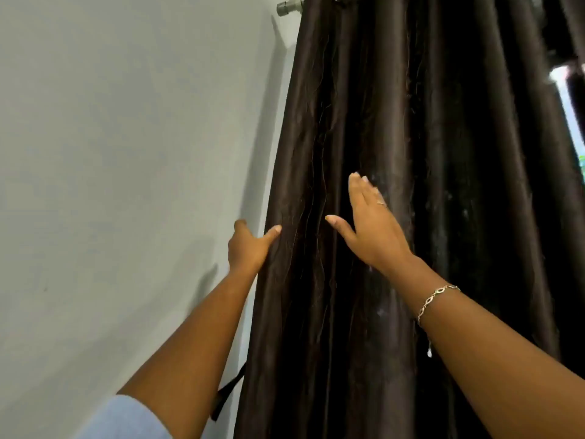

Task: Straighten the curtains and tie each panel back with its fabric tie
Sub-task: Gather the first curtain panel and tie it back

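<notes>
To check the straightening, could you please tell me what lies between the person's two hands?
Only dark curtain folds span the gap between the left hand at the panel's edge and the flat right hand; the head view shows it.

curtain (411, 153): dark brown cloth, slight sheen | wall (126, 153): matt paint | bracelet (435, 299): shiny metal

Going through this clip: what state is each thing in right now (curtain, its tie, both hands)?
curtain panel: hangs from the curtain rod in vertical folds, not tied back.
fabric tie: hangs loose beside the panel's left edge, not around it.
left hand: grips the panel's left edge, thumb in front.
right hand: flat on the folds, fingers straight.
</notes>
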